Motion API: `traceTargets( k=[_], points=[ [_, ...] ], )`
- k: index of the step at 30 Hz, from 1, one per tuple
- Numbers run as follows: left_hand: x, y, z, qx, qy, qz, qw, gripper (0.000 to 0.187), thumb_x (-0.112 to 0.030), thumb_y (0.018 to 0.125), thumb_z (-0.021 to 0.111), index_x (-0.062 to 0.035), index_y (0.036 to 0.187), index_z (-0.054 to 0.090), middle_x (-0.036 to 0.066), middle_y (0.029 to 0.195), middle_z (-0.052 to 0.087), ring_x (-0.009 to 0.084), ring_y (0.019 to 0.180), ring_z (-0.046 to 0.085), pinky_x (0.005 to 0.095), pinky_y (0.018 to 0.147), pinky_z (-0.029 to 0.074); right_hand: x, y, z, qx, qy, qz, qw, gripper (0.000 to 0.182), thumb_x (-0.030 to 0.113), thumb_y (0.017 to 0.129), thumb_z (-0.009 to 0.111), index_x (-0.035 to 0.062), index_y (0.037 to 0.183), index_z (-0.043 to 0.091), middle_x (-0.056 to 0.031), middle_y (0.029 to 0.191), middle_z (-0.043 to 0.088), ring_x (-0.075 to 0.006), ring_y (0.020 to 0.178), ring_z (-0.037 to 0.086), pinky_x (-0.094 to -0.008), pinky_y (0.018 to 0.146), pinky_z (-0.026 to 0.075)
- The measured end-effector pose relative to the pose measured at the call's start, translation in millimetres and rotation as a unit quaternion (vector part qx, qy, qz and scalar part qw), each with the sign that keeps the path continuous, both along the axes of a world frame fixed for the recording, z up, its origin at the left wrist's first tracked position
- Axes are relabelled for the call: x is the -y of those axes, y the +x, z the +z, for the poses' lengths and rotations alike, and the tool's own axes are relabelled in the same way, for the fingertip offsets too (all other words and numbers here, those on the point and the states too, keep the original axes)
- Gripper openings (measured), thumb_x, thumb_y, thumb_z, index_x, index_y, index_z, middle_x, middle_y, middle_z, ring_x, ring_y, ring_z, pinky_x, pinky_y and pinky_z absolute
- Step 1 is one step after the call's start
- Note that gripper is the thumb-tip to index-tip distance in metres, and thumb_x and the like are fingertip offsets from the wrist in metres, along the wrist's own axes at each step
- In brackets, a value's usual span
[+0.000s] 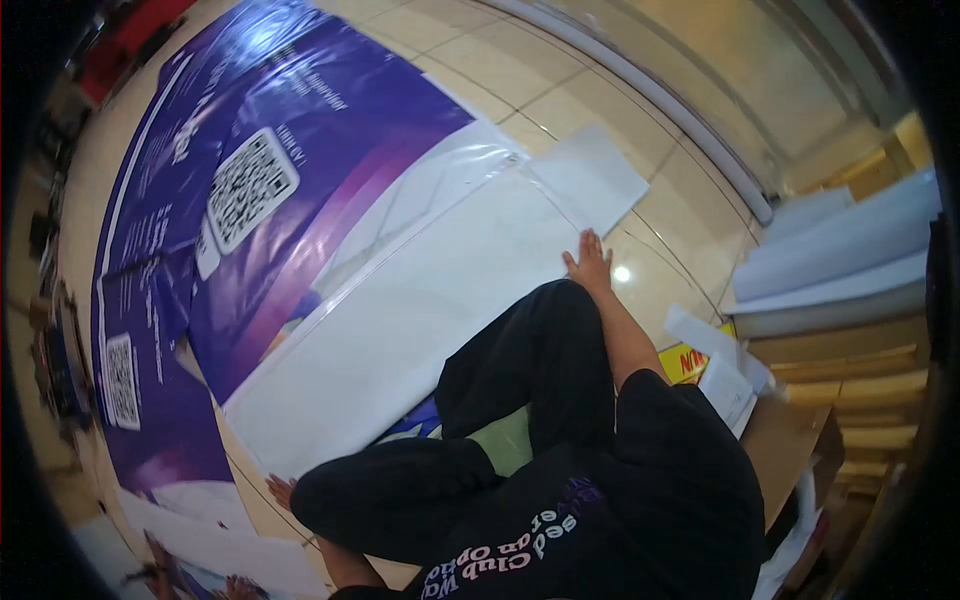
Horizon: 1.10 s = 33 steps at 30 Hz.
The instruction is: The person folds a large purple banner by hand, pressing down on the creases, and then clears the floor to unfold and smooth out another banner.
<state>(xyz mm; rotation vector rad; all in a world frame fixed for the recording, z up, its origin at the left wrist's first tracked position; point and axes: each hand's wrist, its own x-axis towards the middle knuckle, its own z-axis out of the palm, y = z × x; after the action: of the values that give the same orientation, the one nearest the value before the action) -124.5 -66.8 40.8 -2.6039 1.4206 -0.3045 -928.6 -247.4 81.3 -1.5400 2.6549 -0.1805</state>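
Observation:
A long white sheet [420, 300], folded into a flat strip, lies across the floor in front of my crossed legs. My right hand [590, 262] rests at its right end, fingers spread along the edge. Near the opposite corner, partly behind my knee, is my left hand [281, 490] with its fingers stretched out. Beyond the strip spreads a large purple printed banner [340, 140] with a QR code; its pale lower part meets the white strip. A white piece [590, 178] sticks out past the strip's far right end.
A second purple banner [170, 400] lies to the left. Another person's hands [238, 588] show at the bottom left. White rolls [840, 245], a yellow box [683, 362] and cardboard [787, 450] stand on the right. Tiled floor [500, 70] shows beyond the banner.

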Motion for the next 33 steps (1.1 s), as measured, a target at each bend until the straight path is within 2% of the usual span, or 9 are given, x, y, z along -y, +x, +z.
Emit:
traceTargets(
  k=[6,11,13,16,19,24,27,31,33],
  points=[
    [12.0,14.0,30.3,-0.063,0.124,0.002,0.99,0.054,-0.027,0.088,0.042,-0.0079,0.135,0.024,0.014,0.14,0.023,0.0281,0.129,0.022,0.0417,0.103,0.02,17.8,-49.3,9.8,0.1,-0.195,-0.094,0.971,0.05,0.028,0.074,0.059,0.0025,0.116,0.049,-0.0181,0.129,0.039,-0.0328,0.118,0.039,-0.0382,0.097,0.034],
    [54.6,27.8,86.3,-0.105,0.305,0.016,0.946,0.053,-0.023,0.087,0.044,-0.005,0.133,0.027,0.017,0.138,0.025,0.0299,0.128,0.024,0.0417,0.103,0.02,69.9,-154.1,18.1,0.066,-0.169,-0.204,0.962,0.074,0.05,0.07,0.061,0.0042,0.124,0.04,-0.0166,0.131,0.035,-0.0339,0.117,0.038,-0.0456,0.093,0.036],
    [89.1,22.0,107.0,-0.1,0.246,-0.052,0.963,0.052,-0.022,0.087,0.045,-0.0039,0.132,0.028,0.018,0.138,0.025,0.0306,0.128,0.024,0.0417,0.103,0.02,92.7,-191.5,22.1,0.072,-0.167,-0.217,0.959,0.08,0.054,0.068,0.062,0.0052,0.126,0.038,-0.0168,0.131,0.035,-0.0337,0.117,0.038,-0.0461,0.093,0.036],
    [187.3,-114.2,164.1,-0.181,0.081,-0.242,0.95,0.048,-0.011,0.083,0.049,0.0019,0.127,0.034,0.025,0.131,0.032,0.0343,0.124,0.029,0.0411,0.102,0.022,111.4,-216.4,43.1,0.101,-0.146,-0.248,0.952,0.091,0.059,0.062,0.065,0.0057,0.129,0.035,-0.0173,0.13,0.035,-0.0334,0.116,0.039,-0.0458,0.093,0.036],
    [269.1,-308.5,177.6,-0.3,0.054,-0.355,0.884,0.044,-0.008,0.081,0.053,0.0003,0.122,0.041,0.017,0.126,0.042,0.0314,0.122,0.034,0.0386,0.102,0.024,120.3,-221.9,57.5,0.069,-0.005,-0.219,0.973,0.096,0.057,0.055,0.071,0.004,0.127,0.035,-0.016,0.126,0.041,-0.0321,0.115,0.04,-0.0456,0.091,0.038],
    [302.1,-620.5,137.0,-0.417,0.118,-0.612,0.661,0.043,-0.023,0.081,0.056,-0.0118,0.122,0.046,0.016,0.134,0.033,0.0341,0.125,0.028,0.042,0.102,0.025,124.6,-267.1,18.8,0.253,-0.07,-0.174,0.949,0.082,0.029,0.049,0.084,-0.0037,0.112,0.043,-0.0185,0.108,0.053,-0.0287,0.1,0.052,-0.0337,0.084,0.044],
    [281.5,-735.2,101.3,-0.327,0.161,-0.609,0.705,0.053,-0.038,0.087,0.042,-0.0149,0.133,0.029,0.014,0.141,0.02,0.0319,0.13,0.018,0.0556,0.101,0.016,117.5,-291.1,0.0,0.203,-0.083,-0.227,0.949,0.071,0.018,0.053,0.082,-0.0041,0.11,0.045,-0.0177,0.101,0.055,-0.0259,0.091,0.056,-0.0297,0.08,0.046],
    [272.2,-760.7,65.7,-0.253,0.147,-0.6,0.745,0.059,-0.043,0.088,0.033,-0.0146,0.137,0.018,0.009,0.144,0.013,0.0289,0.132,0.01,0.0621,0.099,0.006,101.8,-318.4,-28.8,0.208,-0.129,-0.196,0.95,0.056,0.009,0.062,0.074,-0.0053,0.109,0.046,-0.0146,0.095,0.057,-0.0225,0.082,0.057,-0.029,0.073,0.047],
    [278.8,-751.4,60.4,-0.242,0.117,-0.632,0.727,0.06,-0.044,0.089,0.029,-0.0128,0.138,0.016,0.005,0.144,0.012,0.0275,0.133,0.006,0.0623,0.099,0.0,99.4,-327.7,-34.6,0.346,-0.146,-0.181,0.909,0.039,0.001,0.07,0.064,-0.006,0.105,0.049,-0.0111,0.088,0.058,-0.018,0.075,0.056,-0.0271,0.066,0.046]
  ],
)
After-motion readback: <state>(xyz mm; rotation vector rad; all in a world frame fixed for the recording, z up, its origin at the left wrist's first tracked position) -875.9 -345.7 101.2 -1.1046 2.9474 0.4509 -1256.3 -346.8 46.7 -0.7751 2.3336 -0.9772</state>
